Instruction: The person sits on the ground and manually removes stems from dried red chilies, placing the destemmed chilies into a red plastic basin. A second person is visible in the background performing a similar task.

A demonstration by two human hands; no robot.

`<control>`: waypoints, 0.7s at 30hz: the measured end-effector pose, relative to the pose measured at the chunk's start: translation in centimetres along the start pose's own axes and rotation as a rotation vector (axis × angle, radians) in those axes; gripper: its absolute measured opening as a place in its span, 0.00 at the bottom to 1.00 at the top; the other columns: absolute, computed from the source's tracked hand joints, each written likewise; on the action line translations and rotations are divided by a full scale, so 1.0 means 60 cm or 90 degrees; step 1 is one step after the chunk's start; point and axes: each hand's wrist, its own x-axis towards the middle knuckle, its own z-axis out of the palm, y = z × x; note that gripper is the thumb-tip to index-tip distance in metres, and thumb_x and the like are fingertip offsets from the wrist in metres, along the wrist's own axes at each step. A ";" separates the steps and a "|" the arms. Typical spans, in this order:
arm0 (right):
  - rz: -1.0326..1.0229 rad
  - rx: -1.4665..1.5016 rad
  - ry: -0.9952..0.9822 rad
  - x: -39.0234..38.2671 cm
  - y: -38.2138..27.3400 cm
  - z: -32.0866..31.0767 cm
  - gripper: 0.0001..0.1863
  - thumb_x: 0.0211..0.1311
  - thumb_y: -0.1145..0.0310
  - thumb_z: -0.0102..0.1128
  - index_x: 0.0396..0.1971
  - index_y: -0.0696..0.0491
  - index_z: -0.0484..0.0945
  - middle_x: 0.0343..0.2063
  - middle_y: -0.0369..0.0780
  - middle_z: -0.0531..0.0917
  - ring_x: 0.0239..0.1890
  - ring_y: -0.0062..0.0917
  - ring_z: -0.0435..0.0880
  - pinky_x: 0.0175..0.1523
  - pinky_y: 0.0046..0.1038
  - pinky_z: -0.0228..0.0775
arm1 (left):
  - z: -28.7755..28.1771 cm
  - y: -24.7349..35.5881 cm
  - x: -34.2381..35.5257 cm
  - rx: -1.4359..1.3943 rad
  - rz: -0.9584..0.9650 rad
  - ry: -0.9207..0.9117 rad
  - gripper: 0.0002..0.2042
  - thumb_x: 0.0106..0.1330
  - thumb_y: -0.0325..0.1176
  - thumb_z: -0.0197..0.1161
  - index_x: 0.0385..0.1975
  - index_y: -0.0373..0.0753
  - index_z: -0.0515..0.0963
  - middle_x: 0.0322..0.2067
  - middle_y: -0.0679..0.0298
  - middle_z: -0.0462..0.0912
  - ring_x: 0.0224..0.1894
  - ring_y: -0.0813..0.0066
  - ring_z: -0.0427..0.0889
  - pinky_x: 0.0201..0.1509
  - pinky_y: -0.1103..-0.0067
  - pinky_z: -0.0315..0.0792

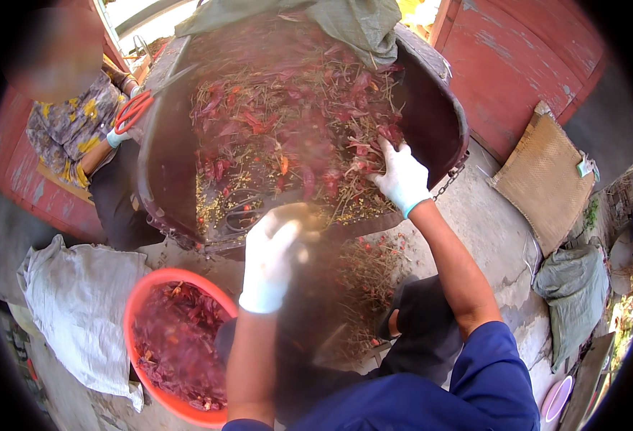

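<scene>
My left hand (267, 258), in a white glove, is raised in front of the near edge of a dark metal cart bed (431, 93). Its fingers are curled and blurred at the tips, so what they hold is hidden. My right hand (405, 176), also gloved, reaches over the bed's right side. Its thumb and fingers are apart, with the fingertips against a dried red chili (390, 134). A heap of dried chilies (295, 108) with stalks fills the bed. Dark-handled scissors (241, 218) lie among yellow seeds near the front.
An orange-red basin (131, 323) of dried chilies stands by my left leg, beside a white sack (79, 309). Across at left, a co-worker's gloved hand holds red-handled scissors (134, 111). A chain (449, 179) hangs off the cart. Stalks (370, 280) litter the floor.
</scene>
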 end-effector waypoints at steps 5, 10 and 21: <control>0.028 0.084 0.071 0.053 0.043 0.009 0.41 0.54 0.53 0.68 0.68 0.52 0.66 0.57 0.53 0.75 0.52 0.47 0.83 0.56 0.41 0.76 | 0.005 0.000 -0.003 -0.001 0.001 0.004 0.12 0.70 0.26 0.58 0.51 0.31 0.78 0.40 0.58 0.85 0.36 0.72 0.86 0.27 0.83 0.74; 0.166 0.131 0.001 0.176 0.047 0.016 0.48 0.55 0.40 0.65 0.68 0.57 0.63 0.59 0.53 0.77 0.59 0.44 0.80 0.61 0.40 0.73 | 0.006 0.008 -0.005 -0.001 -0.017 0.023 0.12 0.69 0.25 0.59 0.51 0.31 0.78 0.39 0.57 0.85 0.35 0.72 0.86 0.28 0.83 0.75; 0.285 0.258 -0.102 0.412 0.065 0.122 0.52 0.38 0.39 0.79 0.62 0.57 0.74 0.60 0.50 0.79 0.61 0.39 0.80 0.63 0.37 0.72 | -0.002 0.009 -0.011 0.030 -0.080 0.077 0.12 0.69 0.24 0.58 0.50 0.29 0.77 0.38 0.54 0.84 0.34 0.71 0.86 0.27 0.84 0.76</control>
